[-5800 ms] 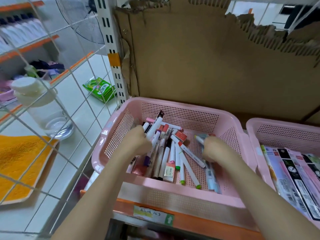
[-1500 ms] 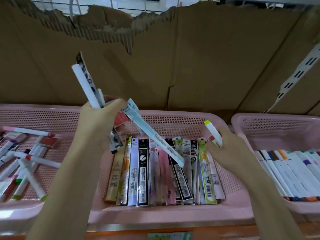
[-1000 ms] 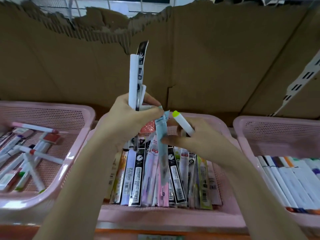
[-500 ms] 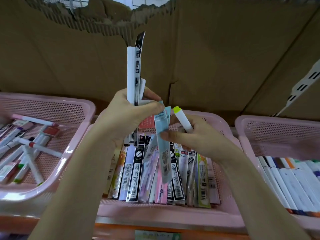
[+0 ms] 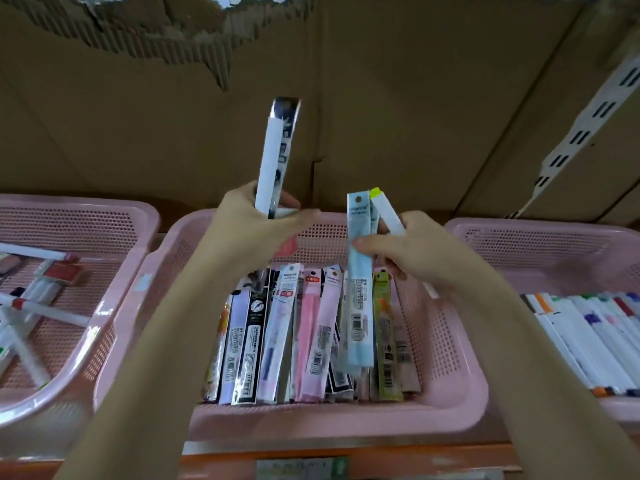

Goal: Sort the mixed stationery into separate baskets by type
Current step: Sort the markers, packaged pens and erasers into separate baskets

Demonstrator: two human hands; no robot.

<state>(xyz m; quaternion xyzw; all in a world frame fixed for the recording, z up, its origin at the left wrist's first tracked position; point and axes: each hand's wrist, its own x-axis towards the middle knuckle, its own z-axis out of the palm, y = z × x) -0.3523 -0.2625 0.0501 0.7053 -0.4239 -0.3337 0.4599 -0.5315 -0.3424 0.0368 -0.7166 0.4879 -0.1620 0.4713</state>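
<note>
Fingers of the left hand (image 5: 256,226) curl round a small bundle held upright at the centre of the frame: a white marker (image 5: 268,164) and, right behind it, a black-printed packet (image 5: 286,140), both rising well above the knuckles against the torn brown cardboard (image 5: 415,98) that fills the upper half. A bit of red packaging shows under that hand (what it belongs to I cannot tell). Just to the right, the right hand (image 5: 415,251) pinches a light blue packet (image 5: 360,271) between thumb and forefinger, so that it hangs nearly vertical with its lower end down among the packets in the basket. The same hand also grips a white marker with a yellow-green cap (image 5: 386,211), the cap pointing up beside the top of the blue packet.

Both hands hover over the middle pink basket (image 5: 329,420) at the lower centre, where flat refill packets (image 5: 311,337) lie side by side in a row, barcodes toward the camera. At the left edge, another pink basket (image 5: 114,306) holds loose markers (image 5: 45,310) lying crosswise. At the right edge a third pink basket (image 5: 540,237) holds white markers (image 5: 588,341) laid parallel, coloured ends showing. An orange shelf edge (image 5: 415,459) runs along the bottom, with a blurred label at its middle. A white slotted upright (image 5: 581,133) slants across the upper right.
</note>
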